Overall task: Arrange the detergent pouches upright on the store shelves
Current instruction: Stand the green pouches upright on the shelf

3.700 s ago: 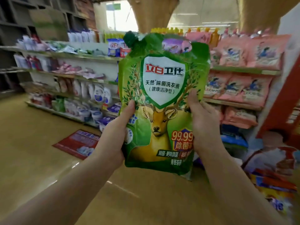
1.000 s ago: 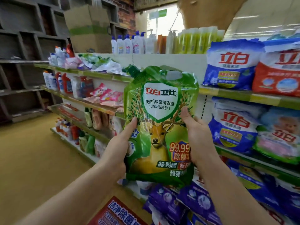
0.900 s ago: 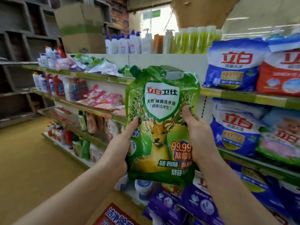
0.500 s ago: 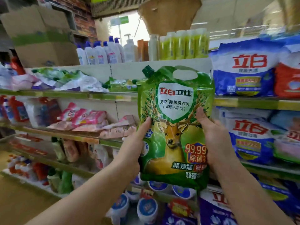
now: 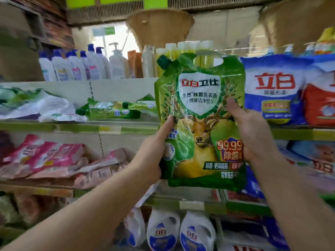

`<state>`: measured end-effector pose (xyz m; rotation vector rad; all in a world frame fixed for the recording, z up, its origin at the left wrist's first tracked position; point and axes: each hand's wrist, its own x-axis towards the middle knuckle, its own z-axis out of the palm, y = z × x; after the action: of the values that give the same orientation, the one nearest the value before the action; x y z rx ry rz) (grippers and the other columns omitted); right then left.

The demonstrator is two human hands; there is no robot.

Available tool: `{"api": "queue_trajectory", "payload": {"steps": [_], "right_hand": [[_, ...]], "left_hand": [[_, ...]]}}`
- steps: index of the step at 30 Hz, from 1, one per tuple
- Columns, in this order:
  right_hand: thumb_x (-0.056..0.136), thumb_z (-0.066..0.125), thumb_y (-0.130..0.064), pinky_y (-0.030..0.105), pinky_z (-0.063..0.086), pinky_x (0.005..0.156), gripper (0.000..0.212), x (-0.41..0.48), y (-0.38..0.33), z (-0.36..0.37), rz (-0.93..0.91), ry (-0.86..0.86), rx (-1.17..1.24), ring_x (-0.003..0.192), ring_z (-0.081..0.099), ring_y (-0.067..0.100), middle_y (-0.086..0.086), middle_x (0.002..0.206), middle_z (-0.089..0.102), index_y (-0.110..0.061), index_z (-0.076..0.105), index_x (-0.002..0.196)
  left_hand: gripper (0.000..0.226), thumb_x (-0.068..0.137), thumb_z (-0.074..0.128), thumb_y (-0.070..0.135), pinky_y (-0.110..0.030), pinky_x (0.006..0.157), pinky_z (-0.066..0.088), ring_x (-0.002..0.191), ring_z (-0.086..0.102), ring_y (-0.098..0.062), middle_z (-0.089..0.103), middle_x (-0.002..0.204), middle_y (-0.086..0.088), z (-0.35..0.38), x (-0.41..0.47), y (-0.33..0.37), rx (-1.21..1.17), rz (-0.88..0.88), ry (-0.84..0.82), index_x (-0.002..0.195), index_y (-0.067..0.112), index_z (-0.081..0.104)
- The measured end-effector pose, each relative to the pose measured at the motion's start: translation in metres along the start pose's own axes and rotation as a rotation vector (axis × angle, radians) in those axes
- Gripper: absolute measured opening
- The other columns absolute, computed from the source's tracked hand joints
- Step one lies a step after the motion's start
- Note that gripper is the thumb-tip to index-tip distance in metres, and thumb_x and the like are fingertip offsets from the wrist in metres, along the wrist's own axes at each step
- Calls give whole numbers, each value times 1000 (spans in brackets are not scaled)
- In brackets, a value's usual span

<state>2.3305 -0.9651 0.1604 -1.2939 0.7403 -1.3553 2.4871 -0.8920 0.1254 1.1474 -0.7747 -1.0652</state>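
Observation:
I hold a green detergent pouch [image 5: 199, 122] with a deer picture and a dark green cap upright in front of the shelves. My left hand [image 5: 154, 153] grips its left edge and my right hand [image 5: 253, 134] grips its right edge. Behind it, on the upper shelf [image 5: 76, 125], more green pouches [image 5: 116, 109] lie flat on their sides. Further left, green and white pouches [image 5: 36, 105] lie in a loose heap.
Blue and red detergent bags [image 5: 275, 91] stand on the shelf to the right. Pink pouches [image 5: 50, 156] lie flat on the shelf below. White bottles [image 5: 76, 64] line the top. White jugs [image 5: 163, 230] sit on the lower shelf.
I have walked up to the shelves with the pouch held in both hands. The shelf with the flat green pouches is now close and straight ahead. My grip has not changed.

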Motion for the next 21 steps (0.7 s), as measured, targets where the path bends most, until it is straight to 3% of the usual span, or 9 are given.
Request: {"api": "queue_trajectory", "payload": {"steps": [2,5,8,13,16,17,19,21], "right_hand": [[85,59,-42,16,48,36,42,26,-6,5,-17,11,-5,34,59,5,3,64,62,-2,57,96],[89,57,-36,12,43,33,34,64,-16,11,-70,11,-14,31,56,3,2,58,62,-2,62,89],[92,54,-32,10,39,31,35,99,-22,20,-148,-4,-26,29,54,0,4,65,57,1,63,98],[92,55,-30,19,51,44,27,159,-29,32,-198,-75,14,40,62,7,3,69,64,-8,62,80],[93,53,-31,14,51,45,25,192,-34,40,-280,-59,-74,43,63,2,-1,71,64,-11,61,80],[93,52,-33,14,53,51,26,203,-35,43,-317,-45,-138,49,65,0,-1,74,64,-12,61,81],[92,52,-39,26,57,78,34,227,-35,48,-381,21,-263,80,70,12,4,89,66,-7,64,95],[91,52,-42,34,51,88,46,251,-32,53,-367,121,-323,99,62,24,8,104,63,-1,59,112]], "left_hand": [[41,80,61,53,-34,66,59,73,75,-21,77,85,-7,6,26,15,-14,9,-20,89,15,72],[41,80,61,52,-34,70,58,78,74,-20,77,91,-6,13,63,39,1,39,-46,95,16,71],[42,80,61,53,-32,66,58,79,74,-19,76,94,-5,19,106,61,11,67,-44,97,15,70],[42,84,55,54,-32,63,55,76,73,-20,75,88,-4,23,168,89,46,75,-101,95,16,66],[42,89,50,51,-35,72,53,91,68,-22,70,104,-6,26,200,107,56,105,-143,99,13,64],[43,89,51,50,-36,74,53,97,66,-23,68,112,-7,29,208,113,53,107,-149,106,12,63],[47,86,57,46,-35,72,58,107,65,-25,65,124,-7,32,224,122,7,119,-121,117,12,60],[38,86,61,40,-34,61,60,102,67,-24,68,118,-6,34,245,129,-47,115,-122,115,14,60]]}}
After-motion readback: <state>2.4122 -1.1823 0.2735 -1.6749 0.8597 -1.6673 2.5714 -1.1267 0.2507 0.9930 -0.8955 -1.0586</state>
